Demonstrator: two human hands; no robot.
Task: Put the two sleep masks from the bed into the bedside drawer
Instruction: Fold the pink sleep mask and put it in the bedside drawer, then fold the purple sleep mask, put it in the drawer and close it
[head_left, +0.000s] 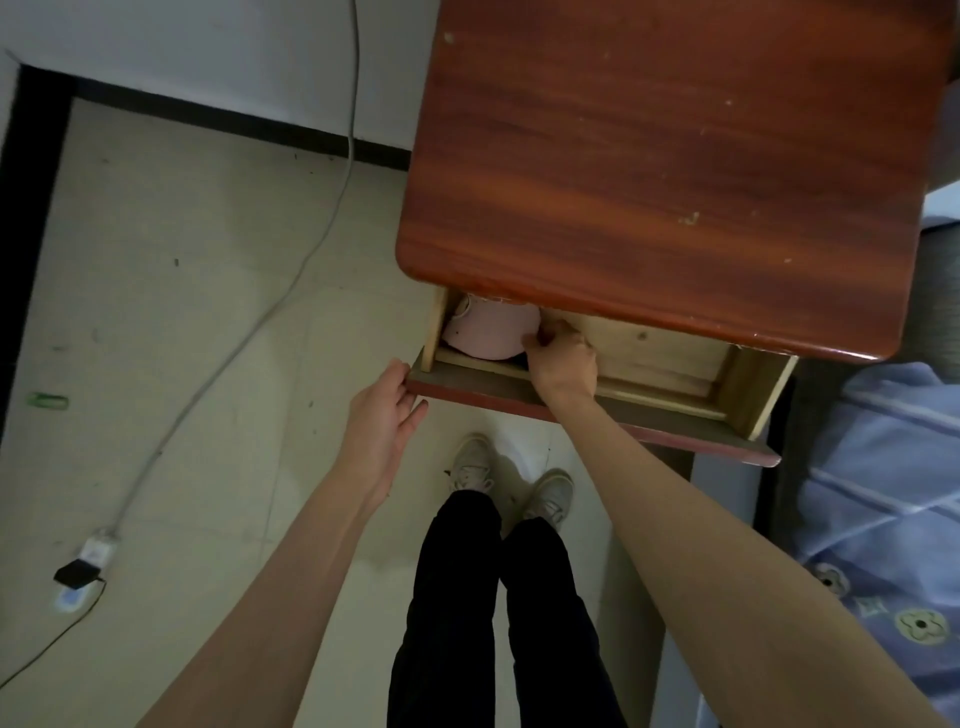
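Note:
The bedside drawer (587, 410) of the red-brown nightstand (670, 156) is pulled partly out toward me. A pink sleep mask (488, 330) lies in its left end, half under the nightstand top. My right hand (561, 358) reaches into the drawer, fingers curled against the mask's right edge. Just outside the drawer's left front corner is my left hand (384, 421), fingers spread and touching the corner. A second mask is not visible.
The bed with a blue patterned sheet (883, 499) lies to the right of the nightstand. A white cable (291, 280) runs across the tiled floor to a power strip (85, 566) at the left. My legs and shoes (511, 488) stand below the drawer.

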